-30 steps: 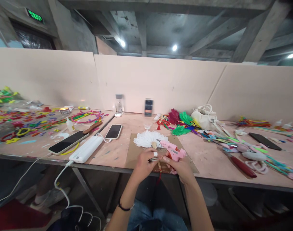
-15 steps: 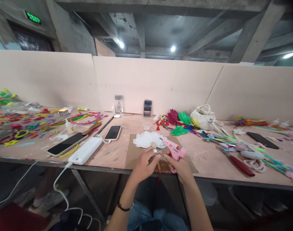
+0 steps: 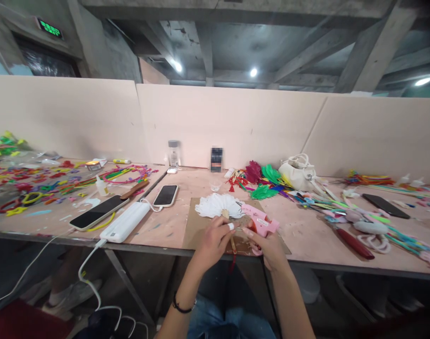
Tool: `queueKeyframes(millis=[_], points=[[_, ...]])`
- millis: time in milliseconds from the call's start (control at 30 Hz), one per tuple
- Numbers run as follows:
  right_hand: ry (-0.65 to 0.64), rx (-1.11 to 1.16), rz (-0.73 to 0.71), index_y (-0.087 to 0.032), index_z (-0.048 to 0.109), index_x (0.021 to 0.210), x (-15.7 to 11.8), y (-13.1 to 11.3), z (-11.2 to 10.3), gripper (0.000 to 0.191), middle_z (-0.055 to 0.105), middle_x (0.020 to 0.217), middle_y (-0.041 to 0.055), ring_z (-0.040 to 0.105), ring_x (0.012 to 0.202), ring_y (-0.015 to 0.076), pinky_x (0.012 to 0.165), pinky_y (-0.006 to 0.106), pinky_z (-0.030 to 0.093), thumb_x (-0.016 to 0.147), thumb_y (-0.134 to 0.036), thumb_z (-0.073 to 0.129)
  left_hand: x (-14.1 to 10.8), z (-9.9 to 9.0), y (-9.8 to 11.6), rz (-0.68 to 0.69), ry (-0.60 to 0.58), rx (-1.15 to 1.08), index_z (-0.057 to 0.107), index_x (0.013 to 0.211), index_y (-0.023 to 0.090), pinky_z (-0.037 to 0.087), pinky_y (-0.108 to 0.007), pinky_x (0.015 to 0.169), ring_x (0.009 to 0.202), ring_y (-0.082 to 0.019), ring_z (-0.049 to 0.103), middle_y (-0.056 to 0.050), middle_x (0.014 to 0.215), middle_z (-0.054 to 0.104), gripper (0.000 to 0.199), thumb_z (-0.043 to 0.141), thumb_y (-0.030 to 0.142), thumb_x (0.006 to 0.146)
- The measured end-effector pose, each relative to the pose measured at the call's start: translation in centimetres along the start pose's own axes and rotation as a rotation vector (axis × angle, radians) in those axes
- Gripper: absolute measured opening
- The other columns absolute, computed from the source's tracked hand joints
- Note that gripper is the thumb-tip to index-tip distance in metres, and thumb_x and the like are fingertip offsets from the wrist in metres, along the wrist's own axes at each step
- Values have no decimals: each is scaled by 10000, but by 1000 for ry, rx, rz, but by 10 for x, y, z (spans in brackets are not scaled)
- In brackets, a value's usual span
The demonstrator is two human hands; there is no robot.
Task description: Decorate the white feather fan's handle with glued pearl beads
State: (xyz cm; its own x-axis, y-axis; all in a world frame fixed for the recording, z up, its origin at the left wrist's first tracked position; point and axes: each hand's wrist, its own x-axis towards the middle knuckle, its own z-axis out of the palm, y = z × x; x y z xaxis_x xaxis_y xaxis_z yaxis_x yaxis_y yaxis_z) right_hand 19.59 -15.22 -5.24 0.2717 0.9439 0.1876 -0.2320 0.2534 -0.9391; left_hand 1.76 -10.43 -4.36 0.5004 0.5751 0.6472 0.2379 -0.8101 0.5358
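Observation:
A pink hot glue gun (image 3: 260, 220) is in my right hand (image 3: 267, 246), its nozzle pointing up and to the left over the cardboard. My left hand (image 3: 215, 239) is closed, with its fingertips close to my right fingers; a small brownish piece shows between the hands, too small to name. One left finger has a white wrap (image 3: 231, 226) on it. Just beyond my hands a white feather fan (image 3: 217, 205) lies spread on a brown cardboard sheet (image 3: 195, 230), its wooden handle (image 3: 233, 245) running toward me and partly hidden. A red cord (image 3: 232, 263) hangs at the table edge.
Left of the cardboard lie a white power bank (image 3: 125, 221) and two phones, one being a cabled phone (image 3: 166, 195). Coloured feathers (image 3: 264, 190), a white bag (image 3: 298, 172) and a red-handled tool (image 3: 354, 244) lie to the right. A clear bottle (image 3: 173, 154) stands near the partition.
The glue gun has shifted slightly right and tilted in my right hand. My left fingers have moved a little to the right, toward my right hand. The fan stays in place.

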Motion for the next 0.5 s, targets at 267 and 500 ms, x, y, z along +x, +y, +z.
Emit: queueKeyframes(millis=[267, 500], points=[[-29, -12, -5, -179, 592, 906, 1, 0, -2, 548, 472, 546, -79, 323, 392, 51, 371, 142, 240, 688, -521, 960, 1, 0, -1, 48, -4, 100, 771, 1087, 194, 475, -330, 848, 980, -220, 556, -79, 999, 612, 283, 490, 163, 1063], [-44, -47, 16, -187, 590, 894, 4, 2, -5, 553, 478, 540, -75, 336, 390, 64, 349, 150, 252, 667, -521, 969, 0, 0, 0, 84, -3, 201, 769, 1083, 190, 472, -346, 823, 974, -233, 544, -92, 1014, 633, 291, 480, 164, 1069]])
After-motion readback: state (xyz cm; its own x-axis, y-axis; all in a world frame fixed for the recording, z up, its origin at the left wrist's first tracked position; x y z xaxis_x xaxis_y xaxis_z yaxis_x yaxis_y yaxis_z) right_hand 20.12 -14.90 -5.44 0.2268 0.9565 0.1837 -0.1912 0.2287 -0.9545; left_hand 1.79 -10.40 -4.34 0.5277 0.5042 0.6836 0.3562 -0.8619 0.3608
